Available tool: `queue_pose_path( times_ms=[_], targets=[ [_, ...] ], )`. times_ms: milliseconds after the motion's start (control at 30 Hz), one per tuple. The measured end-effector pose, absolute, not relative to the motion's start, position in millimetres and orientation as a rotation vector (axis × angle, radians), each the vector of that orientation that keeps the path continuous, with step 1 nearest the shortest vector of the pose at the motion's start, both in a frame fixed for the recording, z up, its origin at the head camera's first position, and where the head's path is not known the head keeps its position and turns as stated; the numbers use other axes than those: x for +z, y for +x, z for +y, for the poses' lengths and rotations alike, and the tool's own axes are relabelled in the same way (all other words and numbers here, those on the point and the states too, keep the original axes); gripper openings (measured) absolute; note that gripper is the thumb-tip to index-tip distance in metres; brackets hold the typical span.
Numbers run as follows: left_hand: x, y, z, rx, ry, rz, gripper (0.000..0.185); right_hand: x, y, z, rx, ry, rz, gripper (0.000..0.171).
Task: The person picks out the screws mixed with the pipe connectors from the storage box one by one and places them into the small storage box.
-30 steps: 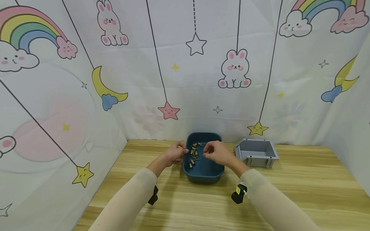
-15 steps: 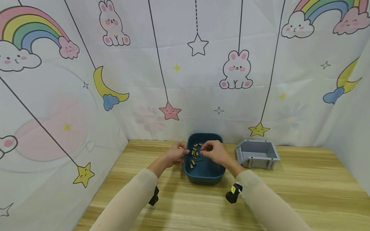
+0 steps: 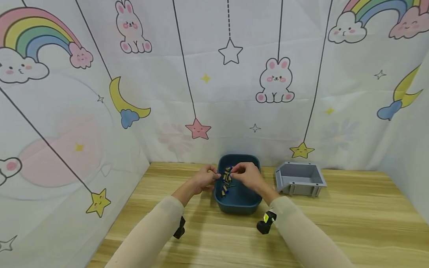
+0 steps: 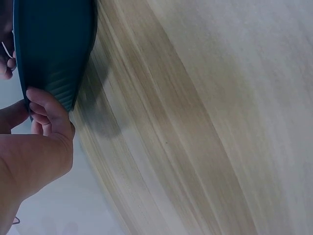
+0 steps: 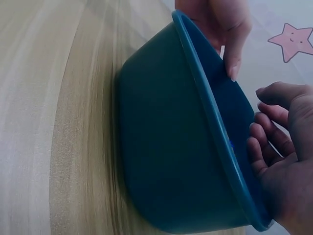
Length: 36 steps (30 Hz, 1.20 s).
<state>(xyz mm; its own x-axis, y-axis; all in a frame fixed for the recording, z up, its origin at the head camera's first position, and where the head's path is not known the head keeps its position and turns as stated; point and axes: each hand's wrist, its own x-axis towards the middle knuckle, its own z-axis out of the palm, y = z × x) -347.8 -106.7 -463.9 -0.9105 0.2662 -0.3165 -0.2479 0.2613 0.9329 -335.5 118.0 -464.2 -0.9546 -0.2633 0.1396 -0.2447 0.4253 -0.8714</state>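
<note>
A dark blue tub (image 3: 242,198) stands on the wooden table with several small brass-and-blue parts (image 3: 226,177) in its left half. My left hand (image 3: 213,176) holds the tub's left rim. Its fingers (image 4: 46,112) curl against the outer wall and its thumb (image 5: 232,58) reaches over the rim (image 5: 205,98). My right hand (image 3: 234,174) hovers over the tub, its fingertips just above the parts. In the right wrist view its thumb and loosely bent fingers (image 5: 261,142) stand apart, with nothing visible between them.
A grey open-fronted bin (image 3: 299,178) sits just right of the tub. The wooden table (image 3: 338,233) runs wide to the right and toward me. Fabric walls with cartoon prints (image 3: 216,90) close in the back, left and right sides.
My right hand has moved left across the tub, from its middle to just above the parts. The left hand has stayed on the rim.
</note>
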Motion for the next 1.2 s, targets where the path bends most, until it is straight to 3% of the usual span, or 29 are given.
queue_pose_path(
  times_ms=[1200],
  targets=[
    [-466,-350,-109,1.702,0.020,2.109,0.016,-485,-349,106,-1.287,-0.438,2.753,0.004]
  ],
)
